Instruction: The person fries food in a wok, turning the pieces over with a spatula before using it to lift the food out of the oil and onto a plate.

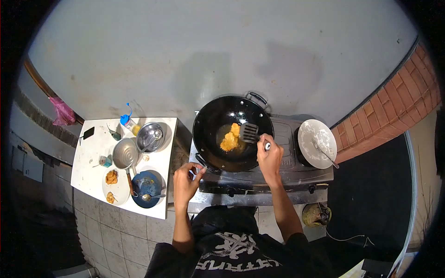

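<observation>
Golden fried food [230, 138] lies in the black wok [208, 120]. Its right hand [270, 155] clenches a slotted spatula [250, 132] touching the food; the left hand [186, 180] grips the wok's handle [202, 162].

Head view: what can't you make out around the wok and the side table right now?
- Underside of the frying pieces in the wok: hidden, seen from above only.
- Spatula handle: covered by the right hand.
- Blue bowl contents: too small and dark.
- Stove knobs: too dark, partly behind the left hand.
</observation>
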